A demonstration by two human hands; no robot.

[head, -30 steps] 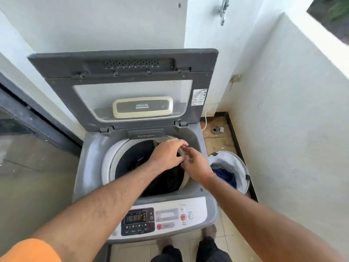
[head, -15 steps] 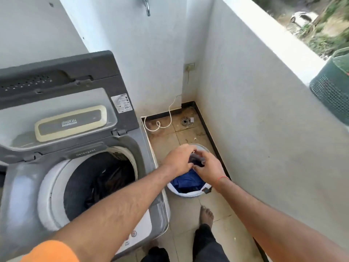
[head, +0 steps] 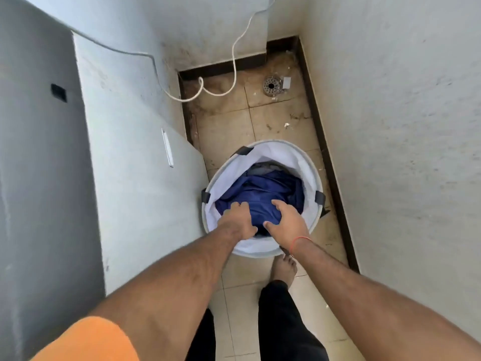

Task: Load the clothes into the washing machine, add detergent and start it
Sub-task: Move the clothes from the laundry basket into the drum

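Note:
A round white laundry basket (head: 309, 168) stands on the tiled floor between the washing machine and the right wall. Inside it lies a dark blue garment (head: 270, 188), with some grey cloth behind it. Both my hands are down in the basket on that blue cloth. My left hand (head: 238, 220) has its fingers curled into the fabric at the near left. My right hand (head: 285, 220) grips a fold of the same garment with bent fingers and thumb. Only the grey side panel of the washing machine (head: 130, 178) shows; its tub and lid are out of view.
A white hose (head: 234, 61) runs down the back wall and loops on the floor. A floor drain (head: 270, 86) sits in the far corner. The white wall (head: 403, 152) closes the right side. My bare foot (head: 283, 267) stands just in front of the basket.
My view swung from the open washer tub down to the basket on the floor. Both hands left the tub, moved right and down, and now hold the blue garment in the basket.

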